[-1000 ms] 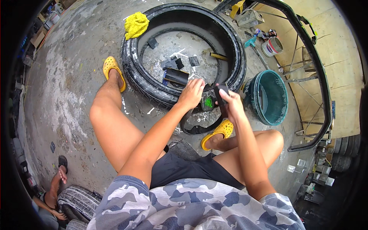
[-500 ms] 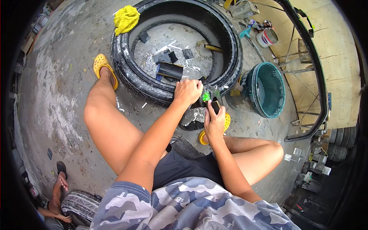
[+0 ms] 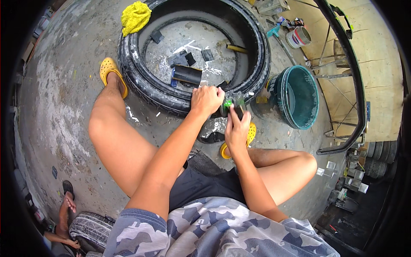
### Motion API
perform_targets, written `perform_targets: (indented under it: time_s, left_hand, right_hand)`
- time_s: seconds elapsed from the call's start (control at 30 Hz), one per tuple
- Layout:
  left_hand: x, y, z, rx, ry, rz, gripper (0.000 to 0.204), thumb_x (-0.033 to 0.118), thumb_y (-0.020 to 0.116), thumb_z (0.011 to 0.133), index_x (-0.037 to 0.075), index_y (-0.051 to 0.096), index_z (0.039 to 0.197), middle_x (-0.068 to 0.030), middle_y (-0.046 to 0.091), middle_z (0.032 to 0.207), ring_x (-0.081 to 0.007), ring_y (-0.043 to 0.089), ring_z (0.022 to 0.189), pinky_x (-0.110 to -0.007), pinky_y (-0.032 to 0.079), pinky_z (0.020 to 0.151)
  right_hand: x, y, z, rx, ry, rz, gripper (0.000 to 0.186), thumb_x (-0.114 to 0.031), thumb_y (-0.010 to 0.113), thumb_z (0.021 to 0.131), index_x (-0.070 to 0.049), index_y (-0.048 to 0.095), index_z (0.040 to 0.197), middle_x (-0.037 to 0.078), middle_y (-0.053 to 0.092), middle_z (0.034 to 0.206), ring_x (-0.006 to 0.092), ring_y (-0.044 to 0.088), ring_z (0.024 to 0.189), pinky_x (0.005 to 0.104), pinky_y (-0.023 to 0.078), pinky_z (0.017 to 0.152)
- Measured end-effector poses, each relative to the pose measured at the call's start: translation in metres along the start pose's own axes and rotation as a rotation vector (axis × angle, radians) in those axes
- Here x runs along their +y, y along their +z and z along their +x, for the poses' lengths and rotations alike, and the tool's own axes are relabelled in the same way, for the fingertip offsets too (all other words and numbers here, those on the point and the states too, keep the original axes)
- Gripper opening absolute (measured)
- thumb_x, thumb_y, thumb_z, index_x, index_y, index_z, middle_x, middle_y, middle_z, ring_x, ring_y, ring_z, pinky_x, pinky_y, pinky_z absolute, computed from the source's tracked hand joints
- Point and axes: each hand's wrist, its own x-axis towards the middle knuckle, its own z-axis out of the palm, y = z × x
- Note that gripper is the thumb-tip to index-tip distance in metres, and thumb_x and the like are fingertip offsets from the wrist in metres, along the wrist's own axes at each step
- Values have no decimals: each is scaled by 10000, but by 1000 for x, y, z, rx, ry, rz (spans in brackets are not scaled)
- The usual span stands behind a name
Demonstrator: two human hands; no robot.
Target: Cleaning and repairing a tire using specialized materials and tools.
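Observation:
A large black tire (image 3: 154, 103) lies on its side on the floor in front of me. My left hand (image 3: 206, 101) is closed at its near edge; the curled fingers hide what they grip. Just to the right, my right hand (image 3: 238, 129) is closed around a dark, flat-sided piece (image 3: 239, 112), its kind unclear. That hand's fingertips are close to a bright green patch (image 3: 228, 103) at the tire's near right edge. Inside the tire ring lie a curved black piece (image 3: 187, 75), several dark flat scraps and white strips.
A yellow cloth (image 3: 135, 18) hangs over the tire's far left edge. A teal bucket (image 3: 316, 100) stands to the right, near a small white pail (image 3: 299, 37) and a black curved frame (image 3: 357, 85). At the lower left, another person's foot (image 3: 69, 201) is near a second tire (image 3: 91, 229).
The view has shifted slightly, so the tire sits a little farther left. Both hands stay at its near edge, still closed; the right fingertips are a little higher by the green patch.

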Motion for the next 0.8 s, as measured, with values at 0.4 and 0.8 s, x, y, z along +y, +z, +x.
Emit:
perform_targets:
  time_s: [0.4,0.8]
  left_hand:
    - [4,-4,1,-13,-35,4,467,357,482,925,5,759,794,-265,706,827,-416,705,830,-508,506,855]
    - [6,-7,1,-15,-80,41,472,358,472,929,10,761,795,-254,710,824,-400,710,829,-481,511,867]
  right_hand:
    - [2,-1,-1,-59,22,-33,356,13,645,866,-20,667,1219,249,544,1068,416,547,992,466,470,859]
    - [-2,-13,19,-31,161,124,277,-27,692,857,1,712,1132,217,573,984,371,590,876,411,476,789]
